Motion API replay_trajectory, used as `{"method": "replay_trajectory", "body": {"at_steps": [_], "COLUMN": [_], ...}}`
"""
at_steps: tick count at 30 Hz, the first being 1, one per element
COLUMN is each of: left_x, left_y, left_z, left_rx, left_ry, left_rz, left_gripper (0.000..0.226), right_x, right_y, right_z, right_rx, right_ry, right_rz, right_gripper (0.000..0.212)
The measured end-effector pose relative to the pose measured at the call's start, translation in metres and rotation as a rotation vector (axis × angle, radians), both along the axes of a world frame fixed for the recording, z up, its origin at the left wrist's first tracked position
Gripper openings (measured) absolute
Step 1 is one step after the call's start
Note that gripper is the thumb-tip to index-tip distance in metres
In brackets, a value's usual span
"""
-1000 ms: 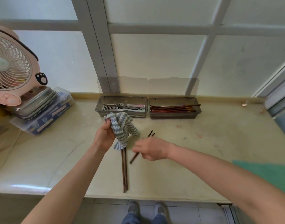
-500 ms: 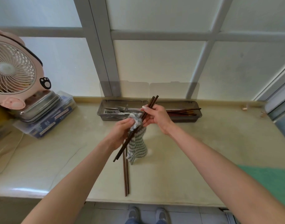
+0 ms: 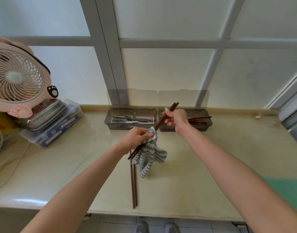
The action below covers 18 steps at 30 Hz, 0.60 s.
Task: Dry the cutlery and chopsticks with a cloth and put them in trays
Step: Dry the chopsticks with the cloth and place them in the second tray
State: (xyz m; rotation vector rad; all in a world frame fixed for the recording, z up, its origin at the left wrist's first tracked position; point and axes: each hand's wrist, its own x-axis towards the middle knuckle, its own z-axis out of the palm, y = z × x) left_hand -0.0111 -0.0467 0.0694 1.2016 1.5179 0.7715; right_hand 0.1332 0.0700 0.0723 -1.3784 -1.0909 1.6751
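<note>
Desk fan [image 3: 16, 78]: pink, at the far left of the table [image 3: 211, 157], no part of the job.
Cutlery tray [image 3: 107, 119]: against the window, holding forks and other flatware.
Waiting chopsticks [image 3: 134, 182]: one pair lies on the table below the hands.
Left hand [image 3: 136, 137]: pinches the striped cloth [image 3: 151, 157] around the middle of the held chopsticks [image 3: 161, 121].
Right hand [image 3: 176, 120]: grasps that pair's upper end, just above the chopstick tray [image 3: 210, 122], which holds several sticks.
Doing it well: likely squeeze the cloth firmly and draw both sticks through to their tips.
</note>
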Motion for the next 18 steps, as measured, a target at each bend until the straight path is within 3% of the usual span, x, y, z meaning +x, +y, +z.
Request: {"method": "replay_trajectory", "body": {"at_steps": [4, 8, 10, 13, 18], "left_x": [-0.007, -0.009, -0.017, -0.029, 0.006], "left_y": [-0.016, -0.024, -0.029, -0.033, -0.005], "left_z": [-0.017, -0.025, -0.027, -0.034, -0.032], "left_rx": [0.032, 0.076, 0.091, 0.047, -0.020], "left_ry": [0.091, 0.042, -0.001, -0.254, -0.800], "left_rz": [-0.013, 0.156, 0.301, 0.564, 0.605], "left_gripper": [0.031, 0.023, 0.016, 0.016, 0.025], "right_x": [0.022, 0.027, 0.040, 0.062, 0.023], "right_y": [0.020, 0.024, 0.029, 0.033, -0.011], "right_z": [0.001, -0.002, -0.001, -0.007, -0.031], "right_rx": [-0.007, 0.002, -0.040, -0.096, -0.317], "right_ry": [-0.019, -0.040, 0.040, 0.261, 0.618], "right_rz": [-0.174, -0.306, -0.455, -0.541, -0.300], "right_gripper": [0.017, 0.017, 0.013, 0.004, 0.002]}}
